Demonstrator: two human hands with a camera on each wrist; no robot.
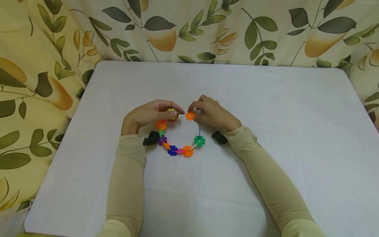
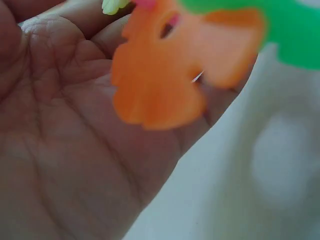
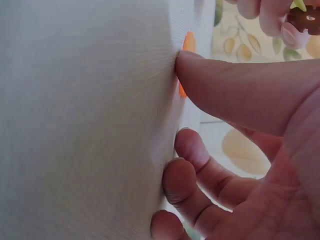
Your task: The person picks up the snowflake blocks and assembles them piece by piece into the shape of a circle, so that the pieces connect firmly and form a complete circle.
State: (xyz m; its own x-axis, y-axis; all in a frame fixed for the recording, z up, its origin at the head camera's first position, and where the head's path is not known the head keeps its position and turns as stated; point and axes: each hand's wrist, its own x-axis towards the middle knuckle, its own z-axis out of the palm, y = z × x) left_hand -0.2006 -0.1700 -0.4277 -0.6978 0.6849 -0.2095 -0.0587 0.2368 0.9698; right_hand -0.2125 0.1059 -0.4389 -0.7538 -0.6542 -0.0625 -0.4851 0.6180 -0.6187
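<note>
A curved chain of notched plastic flower discs lies between the hands, with orange, purple, blue and green discs [image 1: 199,141] slotted together. My left hand [image 1: 149,113] pinches the chain's upper left end, at a yellow disc [image 1: 172,114] with a brown disc [image 3: 306,22] beside it. In the left wrist view, an orange disc [image 2: 155,85] of the chain hangs before the palm. My right hand [image 1: 214,113] holds a separate-looking orange disc [image 1: 190,116] between thumb and forefinger, low at the table. Beneath that hand, a thin blue disc [image 1: 199,132] stands edge-on at the chain's other end.
The white table [image 1: 266,98] spreads around both hands. Black wrist-worn devices [image 1: 151,138] sit at the inner side of each wrist. A leaf-patterned curtain [image 1: 201,29] hangs behind the table and along its left side.
</note>
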